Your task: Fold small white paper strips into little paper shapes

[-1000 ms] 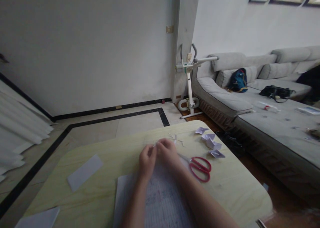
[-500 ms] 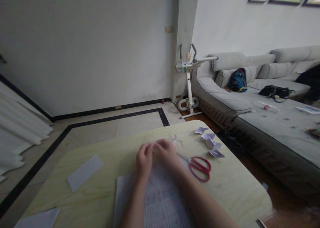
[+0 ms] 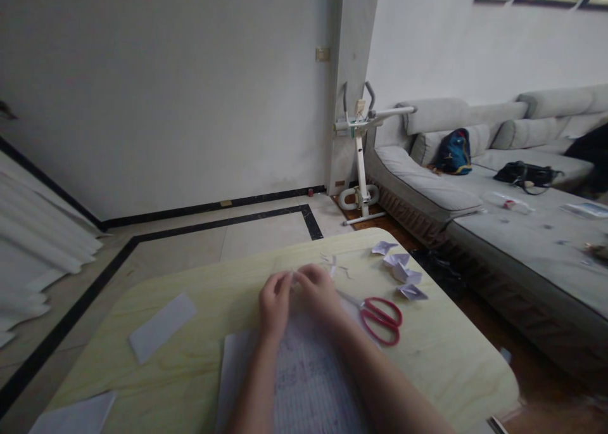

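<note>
My left hand [image 3: 274, 304] and my right hand [image 3: 317, 294] meet fingertip to fingertip above the table, both closed in a pinch. Between them shows a small whitish piece of paper [image 3: 293, 277], mostly hidden by the fingers. Below my forearms lies an open lined notebook [image 3: 308, 383] with writing on it. Red-handled scissors [image 3: 382, 321] rest to the right of my right hand, their blades partly behind it. Thin paper scraps [image 3: 333, 266] lie just beyond that hand. Several small folded paper shapes [image 3: 401, 273] sit near the table's right edge.
On the left of the pale wooden table [image 3: 190, 377] lie a white paper strip [image 3: 162, 326] and another paper sheet [image 3: 76, 415] at the near edge. A grey sofa [image 3: 513, 231] stands to the right, with a white exercise machine [image 3: 361, 161] behind the table.
The view has shifted very slightly. My hands stay pinched together in the same place, with barely any finger movement visible.
</note>
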`<state>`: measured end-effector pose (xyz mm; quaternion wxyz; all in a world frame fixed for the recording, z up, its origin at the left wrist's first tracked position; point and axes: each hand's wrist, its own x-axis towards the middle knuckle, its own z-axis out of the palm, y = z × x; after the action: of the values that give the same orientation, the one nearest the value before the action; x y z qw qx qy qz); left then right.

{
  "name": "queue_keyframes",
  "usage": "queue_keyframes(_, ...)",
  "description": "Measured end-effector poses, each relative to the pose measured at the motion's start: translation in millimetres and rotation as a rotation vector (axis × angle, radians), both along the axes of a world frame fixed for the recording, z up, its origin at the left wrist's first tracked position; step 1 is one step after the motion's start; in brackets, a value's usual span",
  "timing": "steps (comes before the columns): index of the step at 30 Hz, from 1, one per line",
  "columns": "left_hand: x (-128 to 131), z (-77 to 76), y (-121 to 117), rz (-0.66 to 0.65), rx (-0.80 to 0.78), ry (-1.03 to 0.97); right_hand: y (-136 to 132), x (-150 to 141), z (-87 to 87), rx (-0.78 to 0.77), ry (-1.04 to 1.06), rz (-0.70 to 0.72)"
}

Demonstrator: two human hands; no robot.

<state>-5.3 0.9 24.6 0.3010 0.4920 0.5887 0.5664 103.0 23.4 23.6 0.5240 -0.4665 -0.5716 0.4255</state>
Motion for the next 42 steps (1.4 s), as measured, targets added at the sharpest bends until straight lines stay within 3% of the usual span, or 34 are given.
queue_keyframes(17, -1.0, -2.3, 1.8, 0.017, -0.020, -0.166, 0.9, 1.3, 6.8, -0.057, 0.110, 0.000)
queue_keyframes(42, -1.9, -7.2, 3.7, 0.045, -0.033, -0.224, -0.8, -2.2, 7.1, -0.061, 0.142, -0.030)
